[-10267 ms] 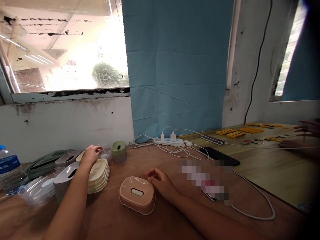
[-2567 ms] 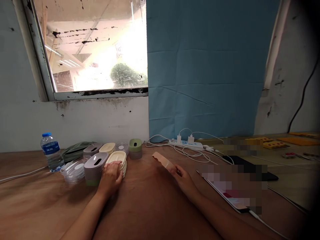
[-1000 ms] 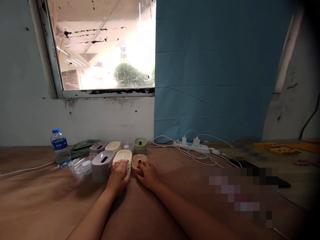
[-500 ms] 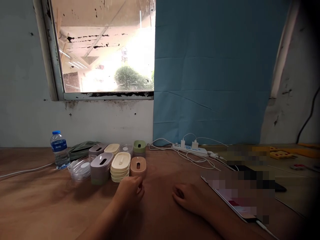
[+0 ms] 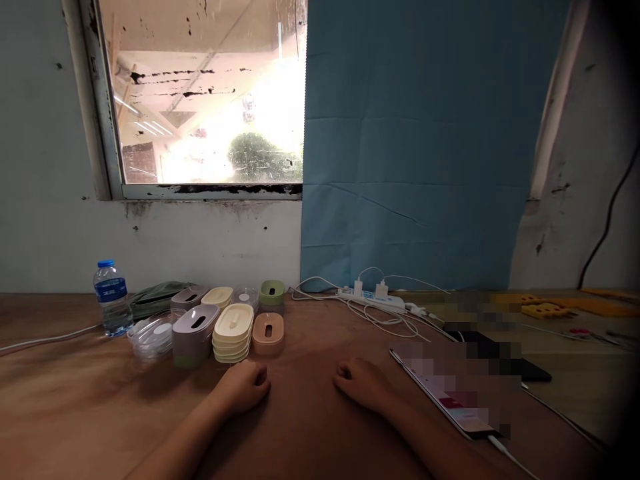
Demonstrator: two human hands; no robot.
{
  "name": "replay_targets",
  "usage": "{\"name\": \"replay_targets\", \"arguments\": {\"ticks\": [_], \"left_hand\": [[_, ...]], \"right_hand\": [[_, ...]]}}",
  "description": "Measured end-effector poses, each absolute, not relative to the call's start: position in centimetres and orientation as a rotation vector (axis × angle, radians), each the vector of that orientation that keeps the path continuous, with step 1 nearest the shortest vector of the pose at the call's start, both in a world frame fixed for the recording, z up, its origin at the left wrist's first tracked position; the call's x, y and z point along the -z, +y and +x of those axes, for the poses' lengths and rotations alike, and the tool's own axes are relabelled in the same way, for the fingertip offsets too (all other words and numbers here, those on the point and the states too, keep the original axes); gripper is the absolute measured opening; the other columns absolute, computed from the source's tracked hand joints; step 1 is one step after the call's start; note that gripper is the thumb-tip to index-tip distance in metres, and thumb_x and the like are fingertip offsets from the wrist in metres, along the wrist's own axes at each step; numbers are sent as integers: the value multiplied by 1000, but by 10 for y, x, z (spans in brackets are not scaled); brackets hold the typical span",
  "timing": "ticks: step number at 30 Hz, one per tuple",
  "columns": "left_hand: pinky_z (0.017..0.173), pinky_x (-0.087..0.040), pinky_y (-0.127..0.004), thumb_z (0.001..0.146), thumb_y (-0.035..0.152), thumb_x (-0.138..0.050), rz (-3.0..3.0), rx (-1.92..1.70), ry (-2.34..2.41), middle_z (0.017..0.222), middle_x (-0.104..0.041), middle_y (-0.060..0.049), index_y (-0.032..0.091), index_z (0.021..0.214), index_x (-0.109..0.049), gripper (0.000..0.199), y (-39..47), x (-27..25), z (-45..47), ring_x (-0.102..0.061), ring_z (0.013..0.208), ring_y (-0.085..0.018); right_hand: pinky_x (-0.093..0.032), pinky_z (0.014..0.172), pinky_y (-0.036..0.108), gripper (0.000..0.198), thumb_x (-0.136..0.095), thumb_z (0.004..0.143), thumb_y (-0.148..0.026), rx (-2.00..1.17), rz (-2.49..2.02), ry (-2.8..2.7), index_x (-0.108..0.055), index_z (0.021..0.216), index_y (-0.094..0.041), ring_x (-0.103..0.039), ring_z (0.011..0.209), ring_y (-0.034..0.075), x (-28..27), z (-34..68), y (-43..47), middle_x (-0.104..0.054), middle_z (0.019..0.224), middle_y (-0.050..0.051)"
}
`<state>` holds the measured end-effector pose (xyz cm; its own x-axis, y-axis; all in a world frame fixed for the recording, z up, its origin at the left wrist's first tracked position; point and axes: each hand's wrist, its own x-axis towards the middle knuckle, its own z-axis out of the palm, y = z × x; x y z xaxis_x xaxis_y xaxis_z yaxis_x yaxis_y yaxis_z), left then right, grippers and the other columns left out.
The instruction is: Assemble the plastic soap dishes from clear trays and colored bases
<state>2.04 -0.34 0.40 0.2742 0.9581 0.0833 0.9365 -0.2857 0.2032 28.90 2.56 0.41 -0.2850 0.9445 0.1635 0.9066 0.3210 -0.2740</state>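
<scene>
Through my distant feed, the left hand (image 5: 245,387) was folded into a loose fist at the lower centre of the frame, nothing showing in it; the right hand (image 5: 363,383), a little right of centre, was curled the same way and looked empty too, though I couldn't see the fingertips of either. Both lay low over the brown tabletop (image 5: 305,433), well apart from each other. Nearest the left knuckles was the cream stack (image 5: 233,337), left of centre in the lower half, and just to its right sat the tan container (image 5: 269,343) with its slotted top (whether the two touched, I couldn't tell). Farther left stood the lilac box (image 5: 193,340) and the clear tubs (image 5: 150,340), with the green-topped container (image 5: 273,305) behind the tan one. Handling this group well, I judged, called for light contact on the side walls, fingers kept low: the stacked rims looked likely to slide if pushed from the top. I also reckoned the right forearm needed care, since the cabled tablet (image 5: 440,393) lay close beside it at lower right.
</scene>
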Motion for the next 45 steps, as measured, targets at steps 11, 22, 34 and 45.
{"name": "replay_targets", "arguments": {"ticks": [11,22,34,45], "left_hand": [[47,-20,-23,79,32,-37,2470,-297,1750,65,-58,0,19,62,-52,25,-2,-1,17,-48,57,-12],[48,-22,-23,78,33,-37,2430,-258,1762,68,-59,-1,19,64,-52,25,-4,-7,19,-49,61,-12],[49,-24,-23,79,31,-37,2501,-275,1707,67,-58,0,18,65,-51,24,-6,-8,21,-48,59,-12],[83,-33,-37,72,13,-42,2987,-797,1770,95,-56,-7,19,92,-54,23,16,-3,53,-48,90,-23]], "right_hand": [[-18,47,22,17,-49,71,-22,-234,-1677,-2275,-53,55,-18,-49,57,12,-5,289,27,-57,59,-2],[-19,47,21,16,-49,71,-24,-246,-1669,-2271,-54,57,-18,-50,58,12,-3,291,29,-59,62,-1],[-19,47,21,16,-49,70,-23,-247,-1655,-2272,-55,56,-19,-50,57,12,-6,291,27,-59,60,-1],[-18,47,22,15,-49,70,-24,-247,-1665,-2261,-56,57,-19,-49,56,12,-6,290,26,-59,60,-2]]}}
